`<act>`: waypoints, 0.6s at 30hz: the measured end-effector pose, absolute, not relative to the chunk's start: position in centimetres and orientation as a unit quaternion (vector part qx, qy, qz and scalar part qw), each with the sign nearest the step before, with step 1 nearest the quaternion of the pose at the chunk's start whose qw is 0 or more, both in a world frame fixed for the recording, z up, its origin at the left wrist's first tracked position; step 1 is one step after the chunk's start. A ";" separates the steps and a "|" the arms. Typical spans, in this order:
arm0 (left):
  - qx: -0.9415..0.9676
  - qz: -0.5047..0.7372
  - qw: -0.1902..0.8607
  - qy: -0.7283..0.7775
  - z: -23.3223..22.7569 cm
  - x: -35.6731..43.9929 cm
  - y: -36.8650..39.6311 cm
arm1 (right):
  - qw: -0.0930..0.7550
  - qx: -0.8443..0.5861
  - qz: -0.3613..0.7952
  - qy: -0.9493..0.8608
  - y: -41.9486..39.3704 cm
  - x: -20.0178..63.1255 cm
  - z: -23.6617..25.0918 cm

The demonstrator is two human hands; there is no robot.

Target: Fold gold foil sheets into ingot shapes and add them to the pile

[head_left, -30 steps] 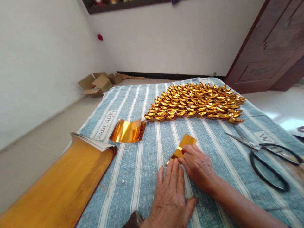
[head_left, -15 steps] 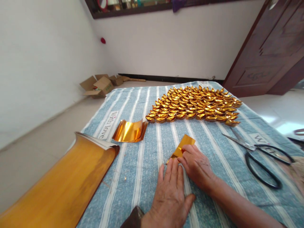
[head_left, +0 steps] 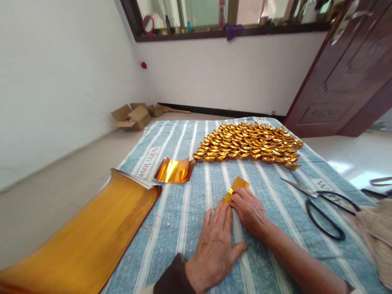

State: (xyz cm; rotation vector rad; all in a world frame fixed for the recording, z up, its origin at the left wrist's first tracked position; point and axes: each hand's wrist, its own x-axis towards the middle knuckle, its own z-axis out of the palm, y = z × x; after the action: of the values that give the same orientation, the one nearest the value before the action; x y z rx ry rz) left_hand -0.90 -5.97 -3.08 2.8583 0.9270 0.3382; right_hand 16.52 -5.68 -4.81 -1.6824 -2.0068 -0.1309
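both hands press a small gold foil sheet (head_left: 235, 188) onto the striped cloth (head_left: 183, 212). left hand (head_left: 216, 245) lies flat, fingers spread; right hand (head_left: 249, 212) pinches its near edge. its long axis runs away, up-right, toward the foil ingots (head_left: 248, 143).

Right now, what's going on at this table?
A person is pressing a small gold foil sheet flat on the striped cloth, the left hand and right hand both on it. Beyond lie rows of folded gold ingots. A curled foil piece and a big foil stack lie left; scissors lie right.
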 end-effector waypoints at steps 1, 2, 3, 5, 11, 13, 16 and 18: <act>0.943 0.109 0.065 0.308 -3.1 -0.9 -5.9 | 0.257 -0.618 -0.050 -0.741 -5.7 16.6 -4.8; 0.942 0.105 0.071 0.310 -3.2 -1.0 -5.8 | 0.257 -0.616 -0.052 -0.743 -5.7 16.7 -4.8; 0.942 0.102 0.075 0.312 -3.2 -1.0 -5.7 | 0.257 -0.615 -0.054 -0.743 -5.7 16.7 -4.8; 0.940 0.101 0.081 0.315 -3.1 -0.9 -5.6 | 0.257 -0.612 -0.061 -0.745 -5.7 16.8 -4.7; 0.936 0.109 0.101 0.320 -2.1 -0.7 -5.5 | 0.233 -0.584 -0.087 -0.773 -6.3 16.8 -4.1; 0.934 0.108 0.106 0.325 -1.7 -0.6 -5.6 | 0.221 -0.559 -0.097 -0.793 -6.5 16.9 -3.9; 0.930 0.095 0.106 0.339 -1.3 -0.6 -5.6 | 0.206 -0.524 -0.112 -0.819 -6.8 17.2 -3.8; 0.927 0.087 0.105 0.349 -1.3 -0.6 -5.7 | 0.199 -0.508 -0.117 -0.830 -7.0 17.5 -3.7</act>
State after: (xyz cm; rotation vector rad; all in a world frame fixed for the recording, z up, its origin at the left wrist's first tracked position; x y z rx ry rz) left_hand -0.64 -5.68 -1.27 2.7335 1.0274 0.2571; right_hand 17.48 -7.01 -3.73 -1.4203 -2.3208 -0.3277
